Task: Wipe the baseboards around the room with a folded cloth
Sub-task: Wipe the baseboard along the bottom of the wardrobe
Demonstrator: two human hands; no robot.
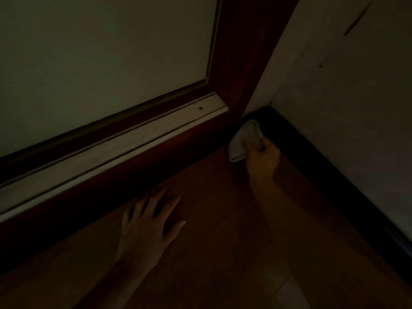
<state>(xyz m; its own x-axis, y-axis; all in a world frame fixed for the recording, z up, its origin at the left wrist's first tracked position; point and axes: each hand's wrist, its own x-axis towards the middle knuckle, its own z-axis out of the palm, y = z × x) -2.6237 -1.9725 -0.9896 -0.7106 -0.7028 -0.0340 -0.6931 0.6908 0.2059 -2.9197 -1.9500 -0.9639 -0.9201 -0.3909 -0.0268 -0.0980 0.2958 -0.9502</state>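
**Corner of a dim room, seen from above.** The right grip point(264, 158) is clenched round a pale folded cloth point(244, 140). It holds the cloth just right of the foot of the door post point(245, 52), against or very close to the near end of the dark baseboard point(323, 168). Contact cannot be confirmed in the gloom. The left grip point(149, 224) grasps nothing. It lies released, fingers spread flat on the floor point(211, 230), well to the left of the post and nearer the camera, apparently as a brace.

**Progress (a judgement).** Wiping stands at the corner beside the post. The long run of baseboard leading away to the right of the post may be yet to do, though wiped and unwiped stretches cannot be told apart in this light. The rest of the room lies out of view, so the share completed cannot be stated.

**Hidden or unclear.**
- The fingertips of the right grip are buried in the cloth.
- The cloth's folds are hard to make out.
- Any dust or streaks on the baseboard are not visible.
- The baseboard's far end is cut off by the frame edge.
- A pale patch point(289, 293) on the floor, far below the post, cannot be identified.
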